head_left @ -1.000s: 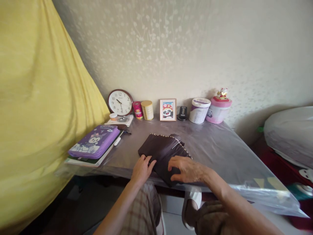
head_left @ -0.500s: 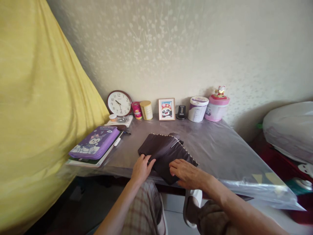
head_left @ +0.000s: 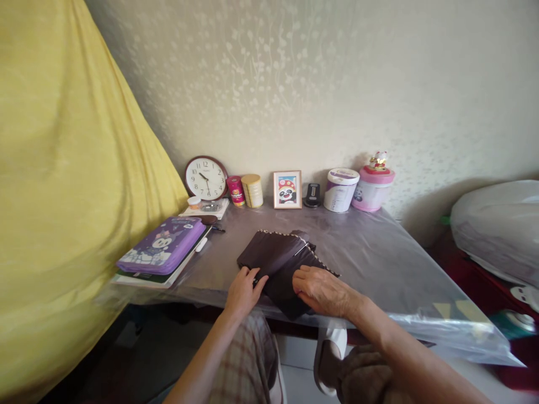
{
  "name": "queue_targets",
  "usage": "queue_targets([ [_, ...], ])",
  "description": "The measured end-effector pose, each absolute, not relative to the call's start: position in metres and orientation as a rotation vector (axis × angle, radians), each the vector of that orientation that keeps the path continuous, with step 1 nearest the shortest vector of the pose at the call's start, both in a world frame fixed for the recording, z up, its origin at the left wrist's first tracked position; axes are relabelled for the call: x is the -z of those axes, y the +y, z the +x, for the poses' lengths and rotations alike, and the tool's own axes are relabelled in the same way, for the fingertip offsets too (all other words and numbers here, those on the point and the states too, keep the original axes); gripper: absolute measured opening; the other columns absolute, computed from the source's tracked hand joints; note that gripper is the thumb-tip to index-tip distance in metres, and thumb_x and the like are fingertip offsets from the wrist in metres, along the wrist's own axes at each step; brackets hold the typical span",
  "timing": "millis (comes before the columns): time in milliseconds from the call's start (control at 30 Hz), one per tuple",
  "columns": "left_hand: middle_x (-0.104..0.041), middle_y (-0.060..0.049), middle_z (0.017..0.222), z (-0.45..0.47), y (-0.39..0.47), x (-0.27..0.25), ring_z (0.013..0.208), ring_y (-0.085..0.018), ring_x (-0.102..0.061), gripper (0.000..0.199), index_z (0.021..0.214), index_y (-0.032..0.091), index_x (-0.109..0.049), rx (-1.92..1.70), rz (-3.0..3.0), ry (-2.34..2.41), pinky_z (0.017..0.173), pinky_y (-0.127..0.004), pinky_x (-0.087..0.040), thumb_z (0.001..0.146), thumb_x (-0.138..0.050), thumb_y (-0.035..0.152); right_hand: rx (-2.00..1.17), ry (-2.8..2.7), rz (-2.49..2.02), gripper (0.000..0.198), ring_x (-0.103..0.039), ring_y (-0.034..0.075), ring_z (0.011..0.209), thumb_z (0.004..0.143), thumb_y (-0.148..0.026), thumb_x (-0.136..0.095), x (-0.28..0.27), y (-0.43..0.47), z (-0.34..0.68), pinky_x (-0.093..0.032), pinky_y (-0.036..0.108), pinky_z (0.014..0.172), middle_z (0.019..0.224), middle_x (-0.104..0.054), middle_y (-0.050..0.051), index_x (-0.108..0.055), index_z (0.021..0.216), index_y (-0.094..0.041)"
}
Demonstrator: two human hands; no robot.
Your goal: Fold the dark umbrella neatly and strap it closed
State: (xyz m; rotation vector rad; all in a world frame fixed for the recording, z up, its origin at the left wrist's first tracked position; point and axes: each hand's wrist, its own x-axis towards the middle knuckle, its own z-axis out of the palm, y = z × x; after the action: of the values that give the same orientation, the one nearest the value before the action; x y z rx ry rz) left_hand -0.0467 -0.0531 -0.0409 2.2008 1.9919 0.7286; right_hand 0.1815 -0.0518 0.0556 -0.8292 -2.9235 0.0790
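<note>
A dark brown umbrella (head_left: 273, 252) lies loosely folded near the front edge of the table. Checkered trim runs along its upper and right edges, and a thin metal rib shows near its top. My left hand (head_left: 245, 289) is closed on the umbrella's near left side, with a small black part showing between thumb and fingers. On the right part of the cloth, my right hand (head_left: 322, 289) has its fingers curled in and pinching the fabric. Its fingertips are partly hidden under the hand.
A purple case (head_left: 162, 247) lies on books at the left of the plastic-covered table (head_left: 370, 264). Along the wall stand a clock (head_left: 205, 178), cans (head_left: 252, 192), a framed panda picture (head_left: 287, 191) and tubs (head_left: 342, 191). A yellow curtain (head_left: 76, 185) hangs at left.
My right hand has moved slightly up over the fabric, and its fingers have curled in more tightly. The right edge of the umbrella has drawn in a little. My left hand stays in place.
</note>
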Motion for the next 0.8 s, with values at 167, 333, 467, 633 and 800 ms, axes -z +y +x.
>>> queue_targets([
  [167,-0.052,-0.011,0.096,-0.045,-0.063,0.026,0.091,-0.023,-0.055,0.034,0.108,0.014,-0.059,-0.925,2.206,1.988,0.083,-0.039,-0.045,0.086,-0.043,0.035,-0.023,-2.870,-0.911,0.014,-0.053,0.013,0.068,0.087,-0.013,-0.041,-0.065,-0.053,0.179,-0.036,0.024,0.061,0.077,-0.059,0.003,-0.053,0.081,-0.018],
  [333,-0.050,-0.007,0.109,-0.031,-0.082,-0.004,0.101,-0.018,-0.051,0.039,0.117,0.024,-0.052,-1.045,2.191,1.442,0.089,-0.034,-0.044,0.080,-0.045,0.016,0.052,-2.823,-0.889,0.013,-0.054,0.014,0.069,0.088,-0.016,-0.042,-0.067,-0.050,0.180,-0.036,0.024,0.060,0.077,-0.059,0.003,-0.053,0.081,-0.018],
  [467,-0.055,-0.007,0.102,-0.016,-0.083,-0.002,0.095,-0.020,-0.052,0.030,0.109,0.023,-0.059,-1.028,2.269,1.400,0.085,-0.036,-0.044,0.080,-0.056,0.028,0.078,-2.813,-0.863,0.013,-0.054,0.014,0.070,0.089,-0.017,-0.042,-0.068,-0.050,0.179,-0.037,0.025,0.061,0.078,-0.060,0.003,-0.054,0.084,-0.018],
  [633,-0.060,-0.004,0.084,-0.011,-0.072,0.010,0.081,-0.016,-0.054,0.023,0.086,0.022,-0.066,-1.125,2.258,1.537,0.076,-0.031,-0.045,0.089,-0.044,0.028,0.146,-2.805,-1.068,0.007,-0.056,0.016,0.076,0.083,-0.016,-0.050,-0.072,-0.042,0.189,-0.037,0.025,0.061,0.084,-0.061,0.004,-0.055,0.087,-0.019],
  [800,-0.059,-0.003,0.080,-0.015,-0.071,0.006,0.078,-0.016,-0.054,0.027,0.074,0.020,-0.062,-1.149,2.274,1.577,0.074,-0.029,-0.044,0.089,-0.042,0.030,0.156,-2.688,-1.376,0.012,-0.058,0.015,0.075,0.081,-0.017,-0.048,-0.076,-0.019,0.216,-0.035,0.024,0.059,0.087,-0.063,0.003,-0.059,0.085,-0.022],
])
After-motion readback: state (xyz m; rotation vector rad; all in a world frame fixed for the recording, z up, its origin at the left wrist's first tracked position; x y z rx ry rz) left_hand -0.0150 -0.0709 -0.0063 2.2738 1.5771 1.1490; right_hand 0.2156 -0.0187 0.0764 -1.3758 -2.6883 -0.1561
